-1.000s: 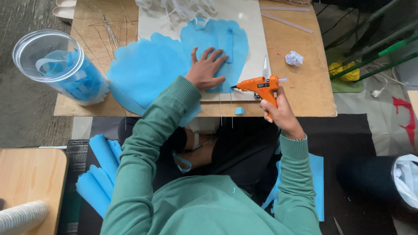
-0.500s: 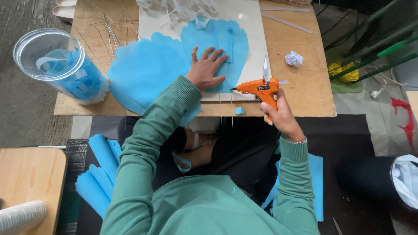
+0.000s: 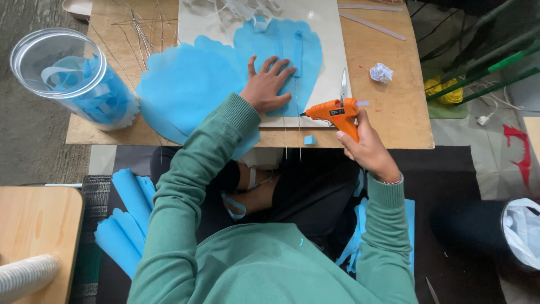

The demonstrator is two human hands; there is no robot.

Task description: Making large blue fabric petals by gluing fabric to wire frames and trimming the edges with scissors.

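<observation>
Two hands work here: our left hand [image 3: 269, 84] lies flat, fingers spread, pinning the blue paper petal [image 3: 278, 65] on the board, while our right hand [image 3: 365, 149] clenches the orange glue gun [image 3: 333, 112]. Hot glue could drip from the nozzle or burn nearby fingertips.

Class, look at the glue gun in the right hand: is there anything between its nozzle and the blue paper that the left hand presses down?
Nothing visible. The glue gun in the right hand points its nozzle at the blue paper, with only bare board between them. The left hand lies flat on the paper, to one side of that path. Scissors lie behind the gun.
</observation>
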